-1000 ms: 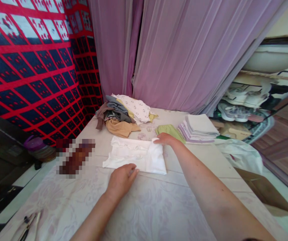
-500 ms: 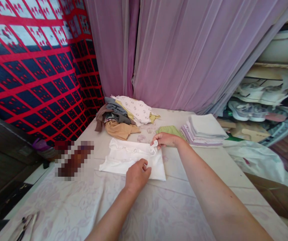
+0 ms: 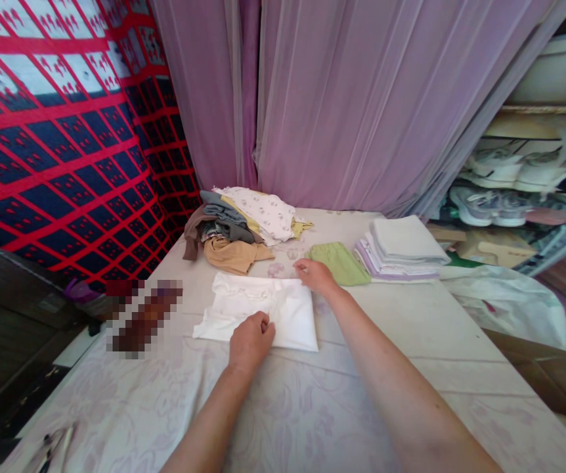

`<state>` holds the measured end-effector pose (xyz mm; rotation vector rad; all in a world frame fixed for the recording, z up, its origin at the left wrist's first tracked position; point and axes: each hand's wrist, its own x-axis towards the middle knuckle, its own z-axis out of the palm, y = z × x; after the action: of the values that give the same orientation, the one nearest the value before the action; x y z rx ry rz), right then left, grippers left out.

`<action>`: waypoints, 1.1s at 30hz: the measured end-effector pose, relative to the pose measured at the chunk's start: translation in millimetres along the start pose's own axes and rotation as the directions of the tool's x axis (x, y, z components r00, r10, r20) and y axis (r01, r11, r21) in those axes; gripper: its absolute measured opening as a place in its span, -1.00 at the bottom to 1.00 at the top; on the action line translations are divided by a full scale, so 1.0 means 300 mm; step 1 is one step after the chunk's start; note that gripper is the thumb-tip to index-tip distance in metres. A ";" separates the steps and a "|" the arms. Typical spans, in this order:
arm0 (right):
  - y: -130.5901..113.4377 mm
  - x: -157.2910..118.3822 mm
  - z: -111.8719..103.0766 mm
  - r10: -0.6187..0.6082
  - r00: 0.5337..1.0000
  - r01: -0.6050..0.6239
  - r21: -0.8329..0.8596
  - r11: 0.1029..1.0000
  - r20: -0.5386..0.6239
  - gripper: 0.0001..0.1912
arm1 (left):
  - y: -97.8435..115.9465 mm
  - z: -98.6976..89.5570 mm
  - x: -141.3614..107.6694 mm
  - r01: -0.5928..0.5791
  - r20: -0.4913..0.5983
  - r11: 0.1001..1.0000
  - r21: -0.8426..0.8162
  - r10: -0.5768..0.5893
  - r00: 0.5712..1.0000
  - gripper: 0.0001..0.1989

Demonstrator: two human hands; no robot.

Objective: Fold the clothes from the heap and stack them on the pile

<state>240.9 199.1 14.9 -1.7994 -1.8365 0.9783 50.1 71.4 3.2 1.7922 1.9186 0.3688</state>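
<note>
The left hand, loosely curled, and right hand, fingers bent, meet the near and far edges of a white shirt on the surface, any grip unclear, with a rack of shoes beyond, at right.

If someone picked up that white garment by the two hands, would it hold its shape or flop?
The white garment would probably flop, since its ruffled edge already lies in soft ripples. It is likely light, as the fabric looks thin. Pushed, it may bunch up rather than roll, because it lies flat.
</note>
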 end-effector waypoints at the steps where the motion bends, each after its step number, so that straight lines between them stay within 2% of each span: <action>1: 0.020 -0.017 -0.019 0.039 0.998 -0.040 -0.013 0.999 -0.041 -0.74 | -0.001 -0.004 0.000 0.005 0.003 1.000 -0.008 -0.005 1.000 -0.89; 3: 0.059 -0.051 -0.042 0.121 0.991 -0.122 -0.018 0.992 -0.063 -0.81 | 0.004 -0.013 -0.011 0.033 -0.003 0.999 -0.016 -0.033 0.999 -0.92; 5: 0.088 -0.082 -0.036 0.187 0.982 -0.187 0.016 0.982 -0.015 -0.82 | 0.027 -0.014 -0.036 0.040 -0.042 0.999 0.004 -0.040 0.998 -0.84; 6: 0.096 -0.094 -0.024 0.210 0.978 -0.211 0.049 0.976 0.019 -0.82 | 0.044 -0.008 -0.053 0.004 -0.070 1.000 0.027 -0.002 0.998 -0.80; 8: 0.096 -0.112 0.010 0.236 0.968 -0.245 0.133 0.960 0.079 -0.86 | 0.083 0.023 -0.087 -0.166 -0.108 0.982 0.093 0.175 0.979 -0.71; 10: 0.083 -0.121 0.041 0.250 0.962 -0.269 0.225 0.937 0.109 -0.92 | 0.117 0.078 -0.108 -0.358 -0.093 0.921 0.152 0.374 0.923 -0.54; 12: 0.064 -0.127 0.056 0.263 0.957 -0.288 0.307 0.907 0.122 -0.93 | 0.136 0.140 -0.111 -0.425 -0.060 0.886 0.185 0.442 0.895 -0.33; 14: 0.052 -0.133 0.055 0.273 0.953 -0.304 0.378 0.874 0.134 -0.90 | 0.141 0.190 -0.100 -0.410 -0.047 0.888 0.207 0.427 0.903 -0.24; 17: 0.050 -0.146 0.040 0.284 0.948 -0.317 0.456 0.832 0.141 -0.88 | 0.141 0.219 -0.079 -0.373 -0.042 0.895 0.245 0.395 0.918 -0.35; 22: 0.068 -0.176 0.020 0.287 0.950 -0.307 0.523 0.795 0.121 -0.95 | 0.163 0.189 -0.092 -0.374 -0.019 0.895 0.244 0.390 0.921 -0.56; 23: 0.072 -0.186 0.014 0.286 0.952 -0.299 0.532 0.793 0.109 -0.99 | 0.170 0.180 -0.101 -0.377 -0.014 0.902 0.210 0.388 0.921 -0.57; 24: 0.078 -0.199 0.007 0.286 0.954 -0.289 0.539 0.792 0.092 -0.94 | 0.176 0.172 -0.112 -0.386 -0.004 0.909 0.157 0.392 0.920 -0.57; 28: 0.118 -0.291 -0.048 0.268 0.963 -0.224 0.540 0.812 -0.004 -0.53 | 0.194 0.141 -0.161 -0.425 0.042 0.883 -0.199 0.441 0.897 -0.54; 30: 0.150 -0.355 -0.089 0.180 0.984 -0.147 0.517 0.843 -0.013 -0.43 | 0.199 0.130 -0.184 -0.400 0.048 0.828 -0.393 0.453 0.890 -0.51; 33: 0.194 -0.435 -0.160 -0.024 0.998 -0.009 0.486 0.874 0.061 -0.54 | 0.203 0.125 -0.215 -0.330 0.036 0.688 -0.646 0.459 0.888 -0.48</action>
<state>328.8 77.8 31.7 -1.4608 -1.4523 1.3664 123.0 9.3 13.0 1.6690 1.0539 0.8394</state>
